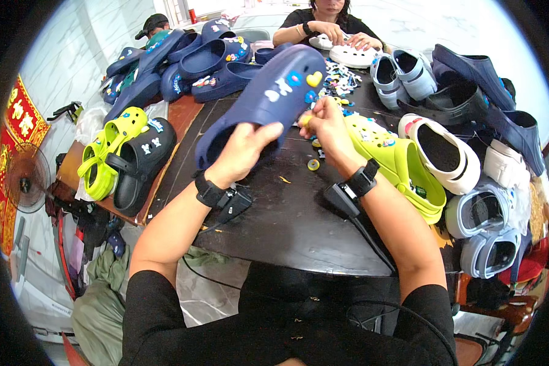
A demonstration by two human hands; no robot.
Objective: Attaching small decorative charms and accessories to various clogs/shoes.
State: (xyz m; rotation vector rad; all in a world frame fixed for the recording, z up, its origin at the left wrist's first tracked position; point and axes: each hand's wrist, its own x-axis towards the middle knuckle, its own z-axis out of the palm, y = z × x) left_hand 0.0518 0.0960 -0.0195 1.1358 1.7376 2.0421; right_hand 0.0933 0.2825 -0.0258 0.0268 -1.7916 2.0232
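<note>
In the head view, the left hand (pixel 241 152) grasps a navy clog (pixel 256 97), thumb laid across its side, the other fingers mostly hidden. The clog is tilted above the dark table (pixel 274 226), its toe pointing up and away to the right. Its upper bears a yellow heart charm (pixel 314 79), blue charms and white ones. Just beside the toe, the right hand (pixel 329 128) pinches what seems to be a small yellow piece (pixel 307 119), though the fingers cover too much of it to tell its shape.

Beyond the hands, a heap of loose charms (pixel 341 80) lies on the table. A lime-green clog (pixel 369 139) with charms sits just right of the right hand, next to a white clog (pixel 410 127). At the left stand a black clog (pixel 143 174) and lime-green clogs (pixel 97 165); farther off, more navy clogs (pixel 210 61) are piled. Across the table, a co-worker (pixel 332 18) has both hands at white footwear (pixel 352 57).
</note>
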